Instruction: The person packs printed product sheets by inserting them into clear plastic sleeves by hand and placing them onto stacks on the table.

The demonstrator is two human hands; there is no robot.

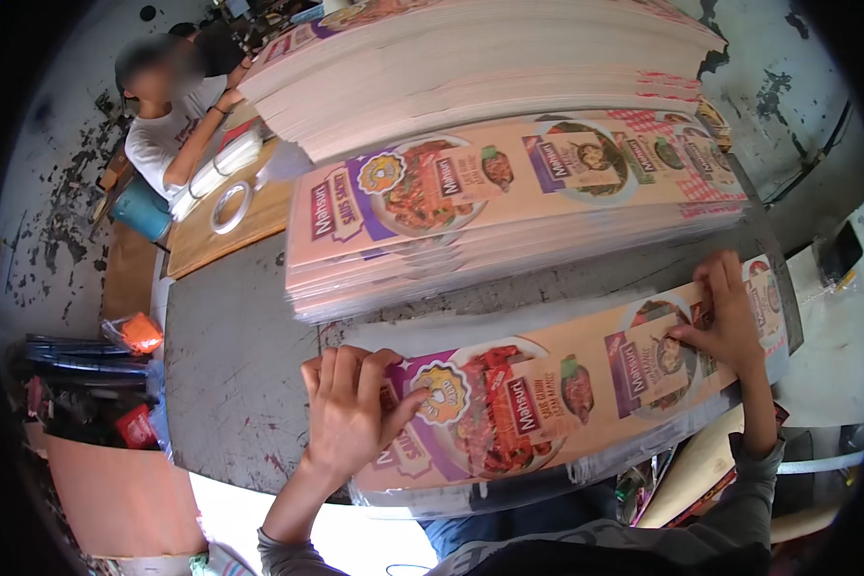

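In front of me on the dark table lies a long printed Mahsuri sheet (586, 384) with food pictures, with clear plastic along its near edge. My left hand (346, 413) grips its left end, thumb on top and fingers over the far corner. Near the right end, my right hand (730, 317) holds the far edge, fingers bent over it and thumb pressed on the print. Just beyond lies a stack of matching printed sheets (509, 202), apart from both hands.
A taller stack of sheets (480, 72) stands at the back. On the left, a wooden board (235, 235) carries a roll of tape (230, 206), and a person (168, 144) sits beside it. Bare dark tabletop (230, 355) shows at left. A phone (840, 254) lies far right.
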